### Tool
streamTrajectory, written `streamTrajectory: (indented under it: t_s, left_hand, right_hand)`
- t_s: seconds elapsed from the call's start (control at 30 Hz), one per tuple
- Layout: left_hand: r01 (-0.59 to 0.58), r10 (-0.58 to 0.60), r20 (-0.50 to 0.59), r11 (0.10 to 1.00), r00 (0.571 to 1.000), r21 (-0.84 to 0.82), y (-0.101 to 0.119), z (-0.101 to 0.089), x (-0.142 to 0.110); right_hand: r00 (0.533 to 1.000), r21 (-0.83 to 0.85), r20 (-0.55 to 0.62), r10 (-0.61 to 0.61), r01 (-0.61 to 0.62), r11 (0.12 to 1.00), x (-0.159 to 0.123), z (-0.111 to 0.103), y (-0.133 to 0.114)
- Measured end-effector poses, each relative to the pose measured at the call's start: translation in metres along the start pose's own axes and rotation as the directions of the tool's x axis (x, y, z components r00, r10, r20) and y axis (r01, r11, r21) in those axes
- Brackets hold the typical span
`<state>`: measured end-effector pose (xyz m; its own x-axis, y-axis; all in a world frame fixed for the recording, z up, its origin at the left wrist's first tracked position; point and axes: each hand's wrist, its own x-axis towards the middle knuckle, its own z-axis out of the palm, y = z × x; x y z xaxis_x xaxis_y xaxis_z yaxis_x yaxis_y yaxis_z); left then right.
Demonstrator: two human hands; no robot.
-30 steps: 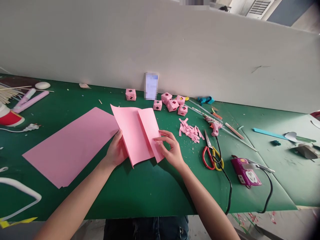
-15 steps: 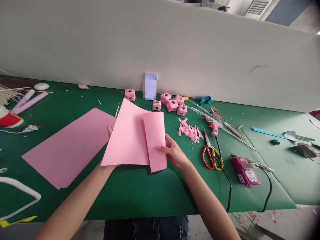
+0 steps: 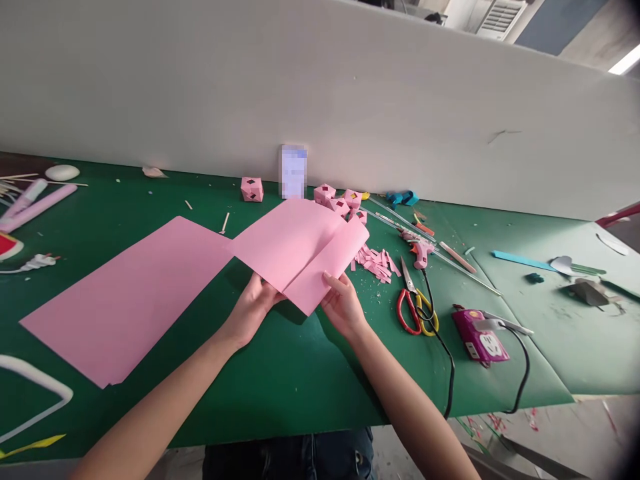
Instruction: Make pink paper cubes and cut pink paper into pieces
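A pink sheet of paper [image 3: 287,237], its right part folded over into a flap, is held above the green table by both hands. My right hand [image 3: 344,303] grips the flap, thumb on top and fingers beneath. My left hand [image 3: 255,307] is at the near edge, its fingers partly hidden under the paper. A larger flat pink sheet [image 3: 130,300] lies on the table to the left. Behind the held paper stand several pink folded paper shapes [image 3: 325,195], with one more pink shape [image 3: 252,189] apart on the left.
Right of my hands lie pink paper strips [image 3: 376,264], scissors [image 3: 411,300] with red and yellow handles, a pink glue gun [image 3: 421,250] and a purple power socket [image 3: 481,335] with a black cord. A phone [image 3: 293,171] leans against the grey partition [image 3: 200,87].
The held paper has turned clockwise and tilted, its folded flap now slanting. My left hand has shifted from the paper's left side to its near edge. The view has moved slightly right.
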<state>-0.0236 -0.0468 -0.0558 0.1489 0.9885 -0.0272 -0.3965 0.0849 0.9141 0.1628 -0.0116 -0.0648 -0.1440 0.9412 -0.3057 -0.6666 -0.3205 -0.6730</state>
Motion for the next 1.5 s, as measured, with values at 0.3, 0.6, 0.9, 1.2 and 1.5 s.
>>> streamTrajectory:
  t_s: [0.3, 0.6, 0.9, 1.2, 1.5]
  left_hand:
    - [-0.063, 0.143, -0.283, 0.96, 0.948, 0.273, -0.013, -0.001, 0.004]
    - [-0.043, 0.156, -0.294, 0.933, 0.943, 0.356, -0.002, -0.006, 0.001]
    - [-0.086, 0.235, -0.381, 0.925, 0.894, 0.369, 0.001, -0.006, 0.0]
    - [-0.134, 0.324, -0.405, 0.893, 0.855, 0.431, 0.006, -0.025, 0.006]
    - [-0.129, 0.319, -0.427, 0.9, 0.846, 0.416, 0.011, -0.03, 0.009]
  right_hand:
    - [0.994, -0.06, 0.095, 0.046, -0.04, 0.997, -0.006, 0.005, 0.014]
    - [0.996, -0.056, -0.043, -0.078, 0.076, 0.996, -0.001, 0.005, 0.005]
    - [0.998, -0.01, -0.024, -0.053, 0.053, 0.999, -0.001, 0.003, 0.006]
    - [0.963, -0.187, -0.131, -0.236, 0.21, 0.96, 0.015, -0.014, -0.018]
    - [0.957, -0.371, -0.05, -0.284, 0.246, 0.895, 0.014, -0.017, -0.027]
